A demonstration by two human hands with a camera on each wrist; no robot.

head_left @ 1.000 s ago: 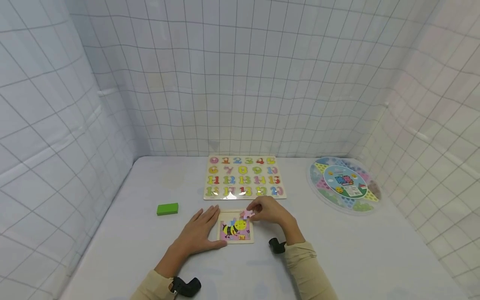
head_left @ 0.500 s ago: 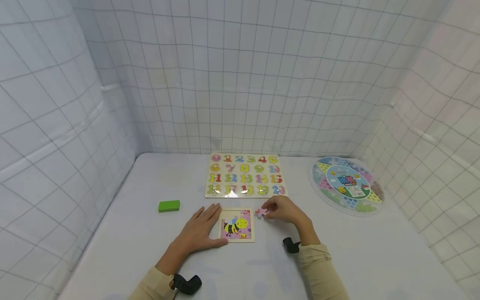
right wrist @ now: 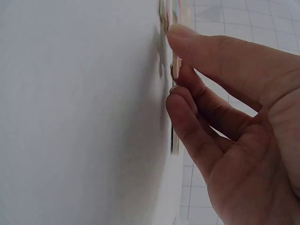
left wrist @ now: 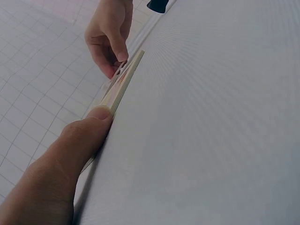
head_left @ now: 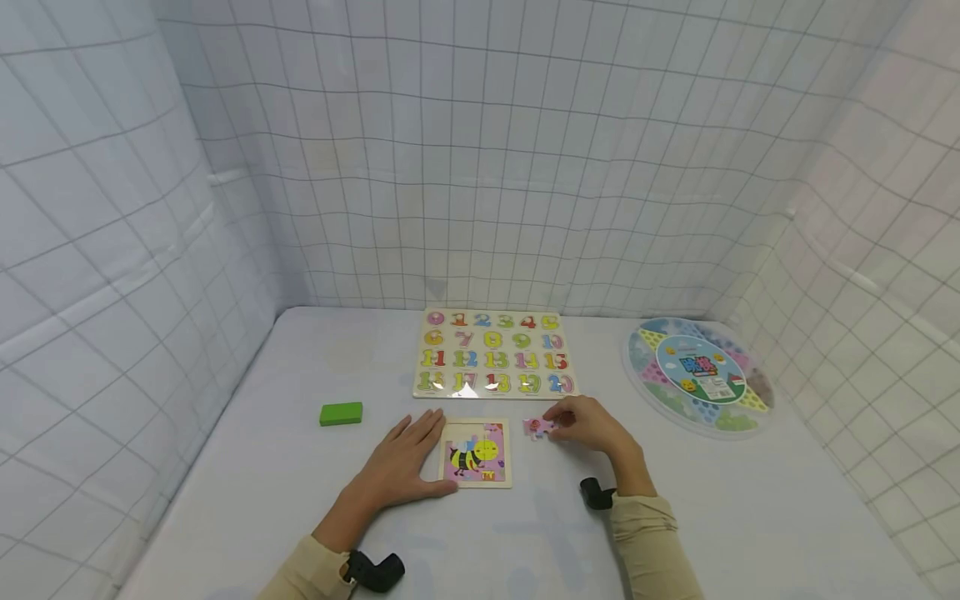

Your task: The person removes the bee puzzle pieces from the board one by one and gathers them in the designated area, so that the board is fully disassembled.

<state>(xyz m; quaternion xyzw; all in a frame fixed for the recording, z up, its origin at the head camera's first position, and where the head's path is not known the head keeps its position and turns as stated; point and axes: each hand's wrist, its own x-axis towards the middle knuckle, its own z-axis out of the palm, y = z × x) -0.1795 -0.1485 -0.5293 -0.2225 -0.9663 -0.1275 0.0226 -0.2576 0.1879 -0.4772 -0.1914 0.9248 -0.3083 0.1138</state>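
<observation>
In the head view, the left hand [head_left: 405, 465] lies spread with its fingers extended along the left side of a square pale-wood puzzle tray [head_left: 476, 421], thumb tip touching the lower left corner. The tray carries a yellow-and-black bee picture [head_left: 472, 458] on pink, and bare wood shows at its upper left. The right hand [head_left: 590, 427] pinches a small pink, notched jigsaw piece with a red mark [head_left: 536, 427] between thumb and fingers, just right of the tray and apart from it. Behind lies a pale rectangular board of coloured numbers [head_left: 476, 371]; a bright green rectangular block [head_left: 341, 414] sits to the left, and a round, many-coloured game board [head_left: 701, 371] to the far right, all on a white-covered table [head_left: 510, 542].

In the left wrist view, the left thumb rests on the tray's edge, and the right hand's pinch appears beyond it.

In the right wrist view, thumb and fingers close about the piece (seen nearly edge-on, so I cannot tell whether it touches the table)
</observation>
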